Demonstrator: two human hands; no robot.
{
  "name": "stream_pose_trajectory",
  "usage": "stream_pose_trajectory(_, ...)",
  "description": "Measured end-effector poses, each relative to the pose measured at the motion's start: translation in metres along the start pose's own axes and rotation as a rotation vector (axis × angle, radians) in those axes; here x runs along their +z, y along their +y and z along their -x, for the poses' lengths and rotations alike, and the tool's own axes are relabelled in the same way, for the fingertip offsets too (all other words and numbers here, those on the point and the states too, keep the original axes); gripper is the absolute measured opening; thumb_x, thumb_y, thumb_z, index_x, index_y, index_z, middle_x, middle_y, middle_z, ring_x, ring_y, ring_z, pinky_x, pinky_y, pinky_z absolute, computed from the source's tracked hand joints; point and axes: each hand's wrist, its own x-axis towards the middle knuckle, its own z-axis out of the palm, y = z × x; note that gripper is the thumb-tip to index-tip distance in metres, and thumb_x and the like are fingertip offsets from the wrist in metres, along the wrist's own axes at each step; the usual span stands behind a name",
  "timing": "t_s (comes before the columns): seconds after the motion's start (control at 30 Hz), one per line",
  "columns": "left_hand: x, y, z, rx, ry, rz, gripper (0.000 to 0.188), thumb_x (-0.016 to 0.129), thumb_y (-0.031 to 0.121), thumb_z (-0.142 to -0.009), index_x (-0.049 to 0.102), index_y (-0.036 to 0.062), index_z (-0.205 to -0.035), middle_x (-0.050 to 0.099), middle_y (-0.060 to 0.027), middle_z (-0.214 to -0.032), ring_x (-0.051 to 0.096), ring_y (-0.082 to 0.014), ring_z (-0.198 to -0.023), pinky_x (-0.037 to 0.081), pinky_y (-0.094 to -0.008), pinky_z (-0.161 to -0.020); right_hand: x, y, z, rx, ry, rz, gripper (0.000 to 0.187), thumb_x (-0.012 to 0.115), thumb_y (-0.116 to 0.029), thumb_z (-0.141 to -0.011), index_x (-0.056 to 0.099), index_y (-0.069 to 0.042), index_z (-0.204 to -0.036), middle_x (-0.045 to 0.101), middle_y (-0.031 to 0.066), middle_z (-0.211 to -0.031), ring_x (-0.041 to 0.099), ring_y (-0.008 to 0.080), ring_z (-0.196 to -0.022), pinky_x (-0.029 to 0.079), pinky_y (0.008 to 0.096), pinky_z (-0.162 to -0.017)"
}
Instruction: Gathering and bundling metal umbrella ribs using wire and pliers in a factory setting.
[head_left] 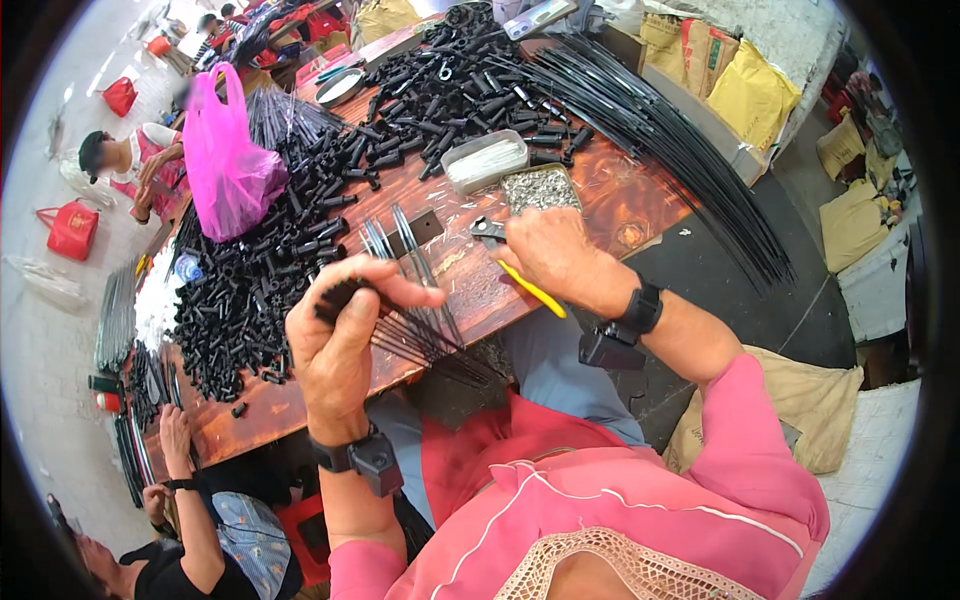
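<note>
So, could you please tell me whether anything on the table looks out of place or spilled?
One small thing: a single short black piece lies on the wooden table, just apart from the heap of black parts and toward the edge, so it looks strayed.

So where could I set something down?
The wooden table looks mostly bare at its right corner, between box of metal bits and long black rods, and along its near edge, left of the left hand. Black pieces crowd its left and back.
</note>
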Motion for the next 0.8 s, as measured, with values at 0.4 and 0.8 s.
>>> stream_pose_trajectory(0.4, 0.000, 0.009, 0.009, -0.021, 0.071, -0.024, 0.022, 0.053, 0.014, -0.097, 0.056, -0.0048, -0.108, 0.068, -0.0235, -0.094, 0.068, -0.0328, -0.090, 0.055, -0.0405, -0.081, 0.013, 0.069, -0.137, -0.019, -0.089, -0.020, 0.013, 0.064, -0.009, -0.068, 0.072, -0.003, -0.076, 0.068, 0.0221, -0.081, 0.068, 0.0367, -0.081, 0.053, 0.0435, -0.070)
stream_pose_trajectory(0.8, 0.007, 0.011, 0.006, -0.051, 0.114, -0.043, 0.022, 0.052, 0.014, -0.097, 0.056, -0.0043, -0.109, 0.067, -0.0179, -0.091, 0.068, -0.0323, -0.086, 0.055, -0.0428, -0.082, 0.023, 0.085, -0.139, -0.089, -0.113, -0.115, 0.015, 0.055, -0.001, -0.072, 0.066, 0.006, -0.078, 0.066, 0.0278, -0.087, 0.065, 0.0414, -0.087, 0.053, 0.0469, -0.072)
